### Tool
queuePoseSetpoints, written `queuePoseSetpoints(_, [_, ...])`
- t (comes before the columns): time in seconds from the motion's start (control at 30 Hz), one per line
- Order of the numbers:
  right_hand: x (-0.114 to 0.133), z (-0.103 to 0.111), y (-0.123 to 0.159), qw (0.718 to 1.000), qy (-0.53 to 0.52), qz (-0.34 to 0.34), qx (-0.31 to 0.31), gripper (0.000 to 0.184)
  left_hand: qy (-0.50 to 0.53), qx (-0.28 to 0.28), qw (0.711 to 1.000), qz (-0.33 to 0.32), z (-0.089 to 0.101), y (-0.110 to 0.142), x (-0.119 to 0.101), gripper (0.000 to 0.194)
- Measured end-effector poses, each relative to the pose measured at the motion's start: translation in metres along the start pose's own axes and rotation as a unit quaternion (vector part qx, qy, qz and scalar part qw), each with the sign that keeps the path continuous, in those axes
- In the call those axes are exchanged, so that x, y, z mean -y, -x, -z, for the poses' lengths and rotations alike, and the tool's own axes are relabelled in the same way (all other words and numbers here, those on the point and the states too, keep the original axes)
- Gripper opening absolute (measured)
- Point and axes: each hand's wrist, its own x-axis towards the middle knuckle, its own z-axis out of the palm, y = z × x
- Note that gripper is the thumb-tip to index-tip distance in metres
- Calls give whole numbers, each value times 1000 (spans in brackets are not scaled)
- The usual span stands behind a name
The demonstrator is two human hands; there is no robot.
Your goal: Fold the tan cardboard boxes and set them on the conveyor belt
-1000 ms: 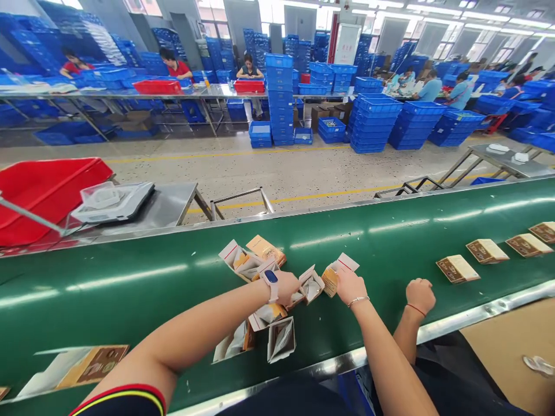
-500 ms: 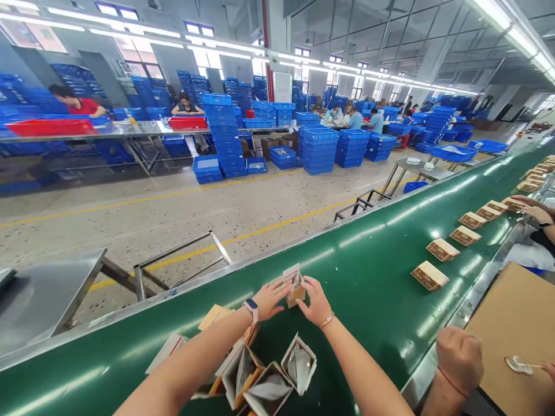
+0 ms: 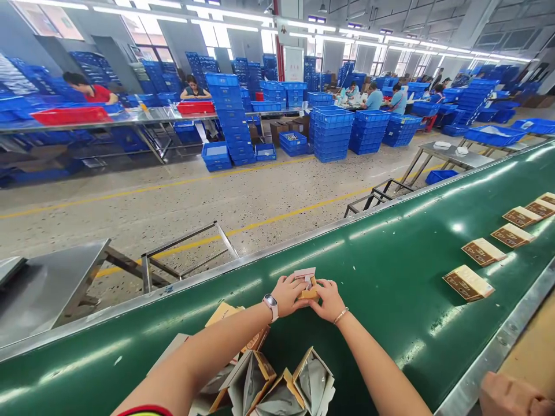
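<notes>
My left hand (image 3: 288, 294) and my right hand (image 3: 328, 299) meet over the green conveyor belt (image 3: 390, 271), both closed around one small brown carton (image 3: 307, 281) whose white top flap stands up between my fingers. A white smartwatch sits on my left wrist, a thin bracelet on my right. Just below my forearms lies a cluster of open cartons (image 3: 277, 384) with silver pouches inside. Further right on the belt, closed cartons (image 3: 468, 283) lie in a row, spaced apart.
Another person's hand (image 3: 509, 396) rests at the belt's steel rim, bottom right. A steel table (image 3: 47, 286) and a metal frame (image 3: 191, 251) stand beyond the belt. Stacks of blue crates (image 3: 332, 133) fill the floor; people work at far tables.
My hands picked one carton from the cluster and now press closer around it, lower on the belt. The view swung right, then slightly back. The row of closed cartons travelled right.
</notes>
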Motion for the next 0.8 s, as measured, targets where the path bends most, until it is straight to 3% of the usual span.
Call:
queuePoseSetpoints(0.1, [-14,6,-2,998,-67,12,2,23,0,47,998,28,13,-14,-9,45])
queuePoseSetpoints(0.2, [-26,5,-6,986,-155,41,-50,19,0,107,993,46,20,-33,-17,45])
queuePoseSetpoints(0.3, [-31,-5,-9,970,-212,-4,-116,14,13,137,989,57,19,-44,-18,50])
queuePoseSetpoints(0.37, [-31,-13,-9,957,-236,-53,-159,24,45,85,994,54,14,-44,-14,52])
queuePoseSetpoints(0.5, [-30,-24,-11,939,-248,-112,-212,36,93,-117,988,39,1,-33,-2,41])
queuePoseSetpoints(0.57, [-30,-25,-15,933,-253,-131,-223,40,113,-128,983,67,-2,-32,1,36])
queuePoseSetpoints(0.63, [-30,-23,-21,929,-253,-147,-227,43,165,-102,974,113,-1,-35,2,29])
queuePoseSetpoints(0.8, [-32,-16,-33,910,-240,-213,-261,36,272,-90,937,200,6,-59,-9,3])
